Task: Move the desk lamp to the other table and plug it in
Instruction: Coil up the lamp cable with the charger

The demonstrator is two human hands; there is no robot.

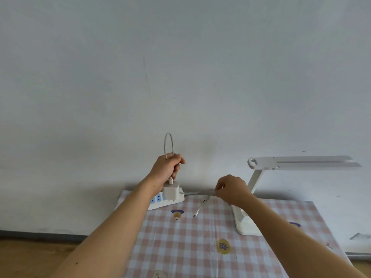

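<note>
The white desk lamp (259, 177) stands at the right of the checked table, its base (244, 223) on the cloth and its long head (301, 162) pointing right. My left hand (167, 167) grips the lamp's thin cable (169, 143), which loops up above the fist. Just below that hand, the white plug adapter (171, 190) sits at the right end of the white power strip (160, 202); whether it is seated in a socket I cannot tell. My right hand (230, 190) pinches the cable beside the lamp's stem. The cable's free connector end (195, 215) lies on the cloth.
The table wears a pink and white checked cloth (190, 247) with small cartoon prints and stands against a plain white wall. The power strip's own lead (192, 193) runs along the table's back edge. Wooden floor (30, 255) shows at the lower left.
</note>
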